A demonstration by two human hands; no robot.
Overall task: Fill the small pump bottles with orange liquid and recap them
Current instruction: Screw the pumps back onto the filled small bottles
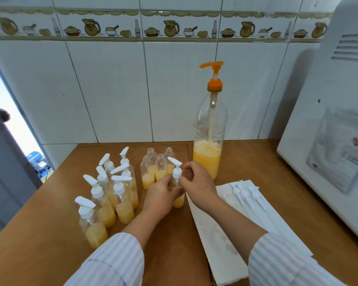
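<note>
A small clear bottle [178,201] with orange liquid in its lower part stands mid-table. My left hand [162,193] grips its body. My right hand [198,182] pinches the collar of the white pump cap [176,169] sitting on its neck. Behind them stand several uncapped small bottles [148,175], part-filled with orange liquid. To the left is a cluster of several capped, filled pump bottles [112,195]. A tall clear dispenser bottle [210,141] with an orange pump top holds orange liquid in its lower third, at the back.
White paper towel [219,234] lies on the right of the wooden table [50,234], with loose white pump caps [246,196] on it. A large white appliance [329,131] stands at the right edge. The tiled wall is behind, an open doorway at the left.
</note>
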